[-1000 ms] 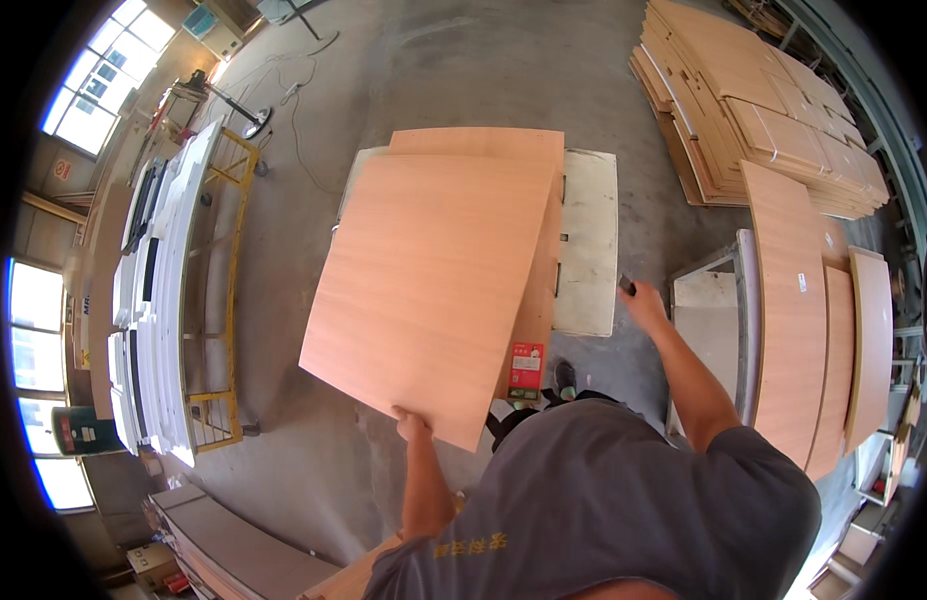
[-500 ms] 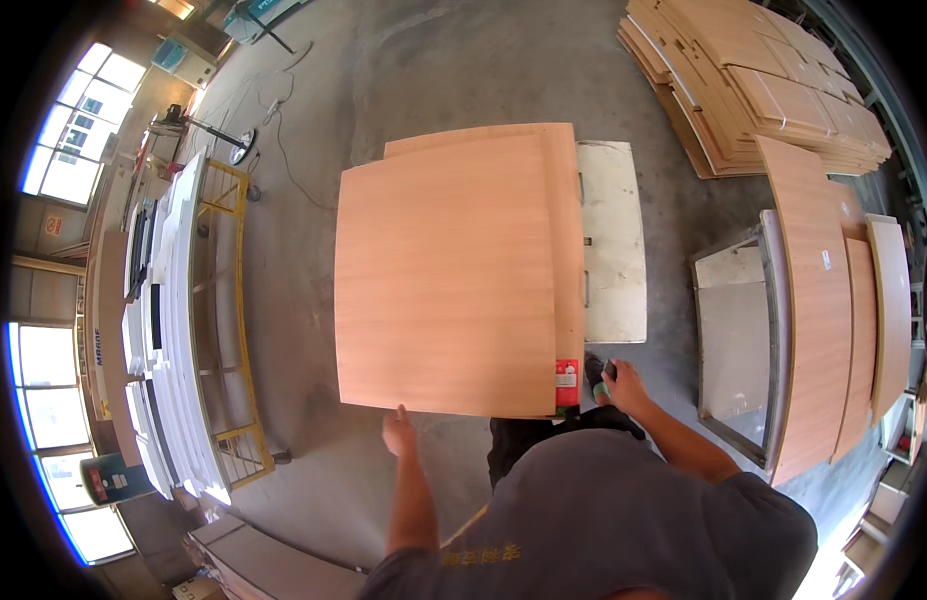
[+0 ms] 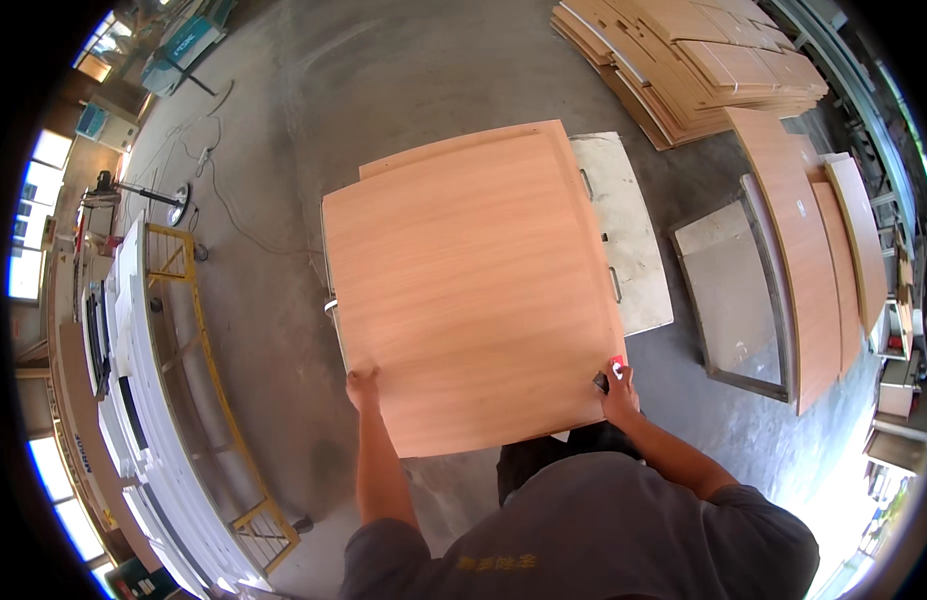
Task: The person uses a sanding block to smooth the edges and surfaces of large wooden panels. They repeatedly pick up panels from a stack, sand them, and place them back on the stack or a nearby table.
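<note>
I hold a large light-brown wooden panel (image 3: pixel 464 290) flat in front of me. My left hand (image 3: pixel 363 386) grips its near left edge. My right hand (image 3: pixel 619 392) grips the near right corner, next to a small red and black object (image 3: pixel 612 368). The panel lies over another panel of the same wood (image 3: pixel 454 145), whose far edge shows beyond it. A pale board with slots (image 3: pixel 624 230) sticks out on the right from under them.
Stacked wooden boards (image 3: pixel 694 60) lie at the far right. Long panels (image 3: pixel 799 250) and a grey framed sheet (image 3: pixel 729 290) stand on the right. A yellow rack with white panels (image 3: pixel 154 380) runs along the left. The floor is bare concrete.
The panel has come down from a tilted position to lie flat over the stack. My right hand has moved from the far right edge to the near right corner.
</note>
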Motion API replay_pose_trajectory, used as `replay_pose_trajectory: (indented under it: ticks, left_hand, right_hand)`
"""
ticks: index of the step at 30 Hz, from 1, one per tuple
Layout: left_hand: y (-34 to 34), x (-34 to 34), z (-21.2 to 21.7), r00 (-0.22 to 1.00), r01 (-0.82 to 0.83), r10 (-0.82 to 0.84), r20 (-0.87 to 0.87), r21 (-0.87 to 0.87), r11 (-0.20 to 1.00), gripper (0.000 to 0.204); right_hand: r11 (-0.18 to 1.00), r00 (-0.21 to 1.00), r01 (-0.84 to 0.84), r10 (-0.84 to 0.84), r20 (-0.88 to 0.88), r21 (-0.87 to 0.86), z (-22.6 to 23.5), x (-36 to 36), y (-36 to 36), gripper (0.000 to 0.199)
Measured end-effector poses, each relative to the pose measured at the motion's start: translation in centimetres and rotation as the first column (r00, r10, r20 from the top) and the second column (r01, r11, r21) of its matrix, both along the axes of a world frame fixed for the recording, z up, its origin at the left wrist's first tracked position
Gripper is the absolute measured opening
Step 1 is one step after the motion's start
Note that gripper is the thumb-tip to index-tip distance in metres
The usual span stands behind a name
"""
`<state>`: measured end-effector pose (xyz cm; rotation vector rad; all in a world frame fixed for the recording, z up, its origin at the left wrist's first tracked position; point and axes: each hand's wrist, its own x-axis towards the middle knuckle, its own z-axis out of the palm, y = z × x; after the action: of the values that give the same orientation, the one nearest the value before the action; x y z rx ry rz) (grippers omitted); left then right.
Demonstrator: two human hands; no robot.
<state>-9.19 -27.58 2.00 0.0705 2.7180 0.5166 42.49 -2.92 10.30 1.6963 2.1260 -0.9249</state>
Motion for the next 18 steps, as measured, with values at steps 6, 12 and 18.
replay_pose_trajectory:
  ticks: [6, 12, 18]
  left_hand:
    - [3.3, 1.2, -0.8, 0.987, 0.156, -0.159, 0.023, 0.098, 0.983, 0.084]
    - [3.3, 2.8, 1.0, 0.978, 0.194, -0.203, 0.054, 0.132, 0.972, 0.084]
    - [0.3, 1.7, 0.4, 0.881, -0.043, -0.195, 0.432, 0.481, 0.876, 0.086]
  right_hand:
    - [0.994, 0.995, 0.082, -0.086, 0.055, 0.077, -0.5, 1.3, 1.9, 0.07]
    - [0.985, 0.983, 0.17, -0.171, -0.058, -0.03, -2.1, 3.3, 3.5, 0.069]
    - [0.981, 0.973, 0.19, -0.193, -0.128, -0.035, -2.5, 3.6, 3.7, 0.068]
